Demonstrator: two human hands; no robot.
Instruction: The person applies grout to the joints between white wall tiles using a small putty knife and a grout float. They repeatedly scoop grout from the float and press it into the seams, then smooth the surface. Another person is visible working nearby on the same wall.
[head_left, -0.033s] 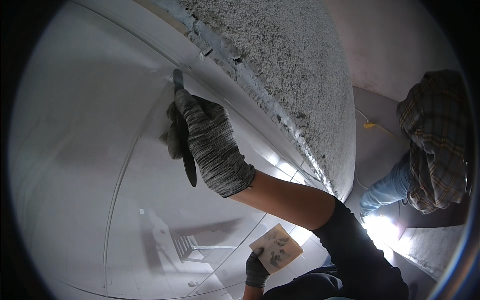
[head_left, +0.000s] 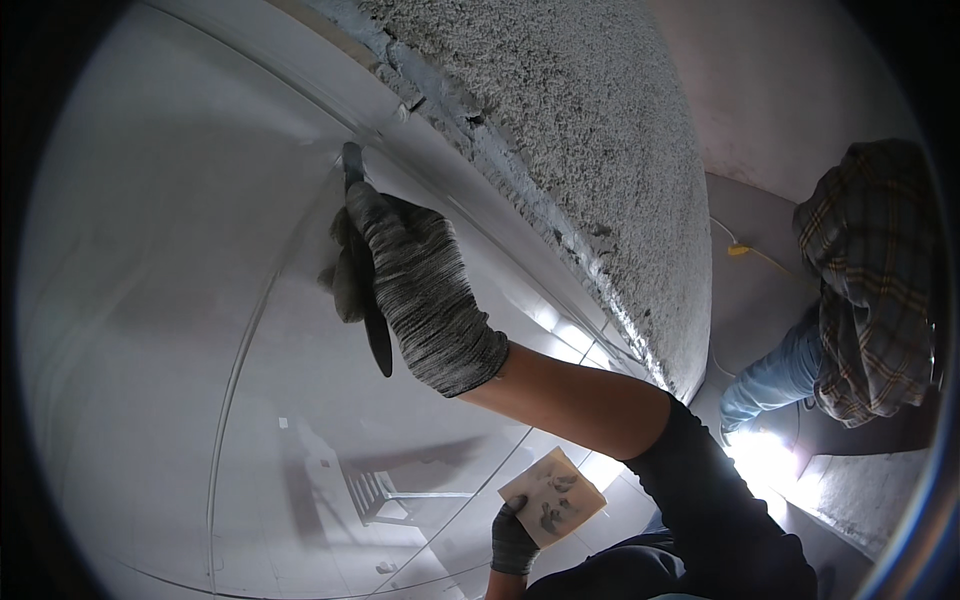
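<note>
My right hand (head_left: 428, 285), in a grey knit glove, is raised and closed around a slim dark spatula-like tool (head_left: 378, 342). The tool's rounded tip touches or nearly touches a joint in the glossy pale tiled surface (head_left: 160, 300), just beside a long pale trim strip. The other end tapers out below my palm. Lower down, my left hand (head_left: 513, 543), also gloved, grips a flat square tan pad (head_left: 575, 485) by its edge. Dark smudges mark the pad's face. The fingers behind the pad are hidden.
Rough grey plaster (head_left: 590, 130) with a broken edge runs along the trim. At the right, a person in a plaid shirt (head_left: 875, 280) bends over near a bright lamp (head_left: 765, 460). A cable with a yellow connector (head_left: 738, 250) lies there. A chair shape (head_left: 380, 495) shows in the tiles.
The tool and the fingers of my right hand have shifted very slightly, its tip a little to the left. My left hand and the pad have stayed in place.
</note>
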